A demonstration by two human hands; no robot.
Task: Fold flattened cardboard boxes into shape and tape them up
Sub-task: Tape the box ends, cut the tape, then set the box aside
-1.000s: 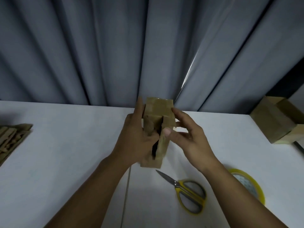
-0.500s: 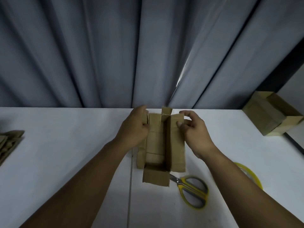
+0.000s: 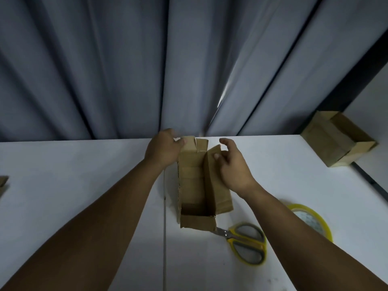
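A small brown cardboard box stands on the white table with its open top facing up and its flaps spread. My left hand grips the far left flap at the box's back corner. My right hand lies against the right long flap, thumb on its inner face, fingers curled loosely above its far end. The near short flap hangs outward toward me. Yellow-handled scissors lie just right of the box's near end. A roll of clear tape with a yellow rim lies partly under my right forearm.
A finished cardboard box sits at the table's far right corner. A stack of flattened cardboard shows at the left edge. Grey curtains hang right behind the table. A seam runs down the table between my arms.
The box came down from being held upright in the air and now stands on the table with its top open. Both hands shifted to the far flaps; the view dropped slightly.
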